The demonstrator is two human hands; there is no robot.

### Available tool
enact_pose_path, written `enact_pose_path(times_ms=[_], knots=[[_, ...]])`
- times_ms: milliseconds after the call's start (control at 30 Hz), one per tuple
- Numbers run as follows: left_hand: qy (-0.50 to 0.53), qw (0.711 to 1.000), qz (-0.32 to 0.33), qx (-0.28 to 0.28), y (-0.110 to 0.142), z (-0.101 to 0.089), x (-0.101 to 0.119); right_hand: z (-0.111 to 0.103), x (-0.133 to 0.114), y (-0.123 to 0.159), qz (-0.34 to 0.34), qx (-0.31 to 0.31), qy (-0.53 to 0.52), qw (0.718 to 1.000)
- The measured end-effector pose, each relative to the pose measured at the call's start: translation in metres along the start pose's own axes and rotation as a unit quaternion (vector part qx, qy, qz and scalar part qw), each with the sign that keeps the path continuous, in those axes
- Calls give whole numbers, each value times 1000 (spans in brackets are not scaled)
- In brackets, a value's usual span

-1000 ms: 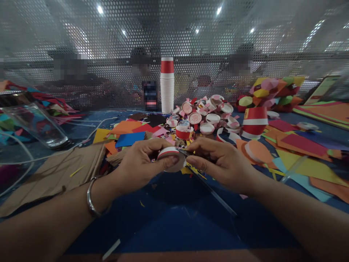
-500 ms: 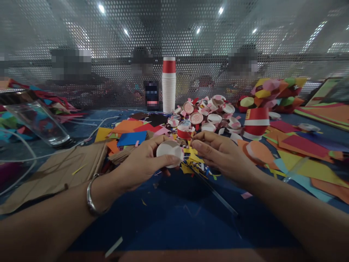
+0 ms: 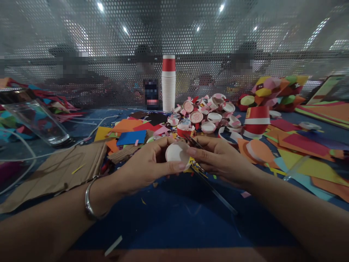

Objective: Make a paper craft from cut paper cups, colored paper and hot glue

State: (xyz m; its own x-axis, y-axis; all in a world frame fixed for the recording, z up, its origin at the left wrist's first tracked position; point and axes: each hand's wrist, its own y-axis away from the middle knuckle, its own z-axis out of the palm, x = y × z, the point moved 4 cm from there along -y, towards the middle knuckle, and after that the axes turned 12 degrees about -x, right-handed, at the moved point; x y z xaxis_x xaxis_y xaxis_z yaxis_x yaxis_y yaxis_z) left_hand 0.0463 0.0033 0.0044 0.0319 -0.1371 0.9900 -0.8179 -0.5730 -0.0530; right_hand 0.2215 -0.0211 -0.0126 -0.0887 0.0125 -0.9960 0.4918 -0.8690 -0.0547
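Note:
My left hand [image 3: 148, 160] is closed on a white round paper cup bottom [image 3: 177, 153], its thumb across the lower face. My right hand [image 3: 218, 156] is closed too, its thumb by the disc's right edge. A thin dark pointed tool [image 3: 194, 141] sticks out leftward from its fingers behind the disc; I cannot make out its full shape. Just beyond the hands stands a low red paper cup piece [image 3: 184, 131]. Yellow paper scraps [image 3: 192, 165] lie below the fingers. Past them rises a heap of cut cup bottoms [image 3: 208, 114], some with printed faces.
A tall stack of paper cups [image 3: 168, 83] stands at the back. Cardboard [image 3: 57, 174] and a glass tumbler [image 3: 40, 120] are on the left, with a white cable [image 3: 81, 145]. To the right are a red cup [image 3: 256, 122], an orange paper hat shape [image 3: 259, 151] and coloured sheets [image 3: 308, 167].
My left hand has moved the cup bottom right and slightly up. My right hand's thumb has come to the disc's edge, and the dark tool shows more clearly.

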Motion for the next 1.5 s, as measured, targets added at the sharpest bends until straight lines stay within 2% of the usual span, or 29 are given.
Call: enact_pose_path(times_ms=[133,400,500,600,767,967,1167,1500], knots=[[99,995,10,-17,1,-2,0,-2,-1,1,3,18,-33,999],[100,995,22,-6,1,-10,0,-2,1,0,12,26,-38,999],[120,993,8,10,0,-11,1,-2,0,0,7,22,-41,999],[152,988,-11,1,-1,-13,2,-3,-2,1,1,24,-41,999],[221,975,-11,-24,-5,-19,-1,-6,-4,2,-28,52,2,998],[263,963,-57,-4,-8,-20,-9,-7,-7,4,-61,75,76,992],[284,954,-97,24,-9,-17,-11,-7,-7,5,-74,69,115,988],[312,945,-85,49,-11,-17,-10,-5,-7,2,-91,53,142,984]])
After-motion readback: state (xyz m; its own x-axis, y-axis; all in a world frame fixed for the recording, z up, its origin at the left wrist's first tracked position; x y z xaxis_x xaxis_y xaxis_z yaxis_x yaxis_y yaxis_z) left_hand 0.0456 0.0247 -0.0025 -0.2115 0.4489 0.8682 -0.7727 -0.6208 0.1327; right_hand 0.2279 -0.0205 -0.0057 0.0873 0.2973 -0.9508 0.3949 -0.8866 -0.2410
